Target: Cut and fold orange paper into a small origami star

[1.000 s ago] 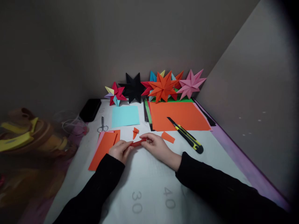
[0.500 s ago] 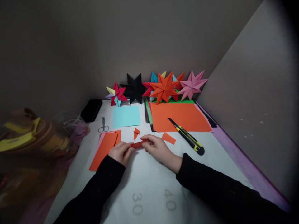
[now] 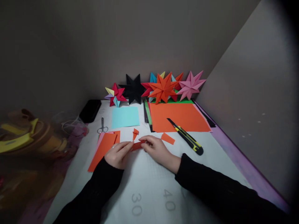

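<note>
Between my two hands is a narrow folded strip of orange-red paper (image 3: 137, 145), low over the white sheet. My left hand (image 3: 118, 153) is closed on the strip's left end, fingers stretched along it. The right end is pinched between thumb and fingers of my right hand (image 3: 156, 150). Just beyond the strip lies a small folded orange piece (image 3: 135, 134). A flat orange scrap (image 3: 168, 138) rests past my right hand. Orange paper strips (image 3: 102, 150) lie beside my left hand, partly covered by it.
A yellow-black utility knife (image 3: 186, 137) lies blade out, over stacked orange sheets (image 3: 161, 116). Small scissors (image 3: 102, 126), light blue paper (image 3: 125, 117) and a black phone (image 3: 90, 111) lie left. Folded paper stars, including an orange one (image 3: 163, 88), lean on the wall. A brown pot (image 3: 30, 137) stands far left.
My left hand has shifted its grip, its fingers now straighter along the strip and its back turned up more. The right hand keeps its pinch. The view has moved slightly.
</note>
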Available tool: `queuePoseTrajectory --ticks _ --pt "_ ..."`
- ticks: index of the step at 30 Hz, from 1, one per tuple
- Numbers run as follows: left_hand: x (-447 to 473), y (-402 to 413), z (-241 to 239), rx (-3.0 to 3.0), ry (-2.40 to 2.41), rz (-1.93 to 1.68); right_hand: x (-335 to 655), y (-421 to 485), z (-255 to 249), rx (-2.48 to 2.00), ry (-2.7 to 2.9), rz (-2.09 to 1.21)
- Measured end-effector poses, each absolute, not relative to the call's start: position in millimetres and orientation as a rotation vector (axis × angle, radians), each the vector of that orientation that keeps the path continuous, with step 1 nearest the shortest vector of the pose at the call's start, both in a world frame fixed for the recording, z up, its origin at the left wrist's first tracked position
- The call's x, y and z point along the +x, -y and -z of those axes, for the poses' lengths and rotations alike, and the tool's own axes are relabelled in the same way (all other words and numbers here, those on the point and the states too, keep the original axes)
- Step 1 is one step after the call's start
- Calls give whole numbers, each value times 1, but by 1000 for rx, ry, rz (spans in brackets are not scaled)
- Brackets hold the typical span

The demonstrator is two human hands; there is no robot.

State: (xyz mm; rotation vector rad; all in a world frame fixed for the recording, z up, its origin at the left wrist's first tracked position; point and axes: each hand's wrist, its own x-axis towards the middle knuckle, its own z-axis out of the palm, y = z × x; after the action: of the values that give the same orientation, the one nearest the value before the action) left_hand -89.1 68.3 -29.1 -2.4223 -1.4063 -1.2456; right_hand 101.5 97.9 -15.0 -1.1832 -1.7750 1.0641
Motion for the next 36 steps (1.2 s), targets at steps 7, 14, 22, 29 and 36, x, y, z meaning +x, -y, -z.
queuePoseTrajectory --ticks 7,14,22,29,36 --pt "-89 -68 24 -2398 1910 1170 103 -98 10 -1165 1842 -1035" --pt "-89 -69 29 -2485 1918 1118 103 -98 10 -1167 1853 -1025" --pt "-85 -68 27 -2536 1842 1105 105 -97 -1 -1106 1842 -943" --pt "-84 -67 30 -2535 1695 1117 100 -95 -20 -979 2028 -807" --pt "-83 -66 30 -2539 1645 1164 102 -100 -22 -1059 1973 -1022"
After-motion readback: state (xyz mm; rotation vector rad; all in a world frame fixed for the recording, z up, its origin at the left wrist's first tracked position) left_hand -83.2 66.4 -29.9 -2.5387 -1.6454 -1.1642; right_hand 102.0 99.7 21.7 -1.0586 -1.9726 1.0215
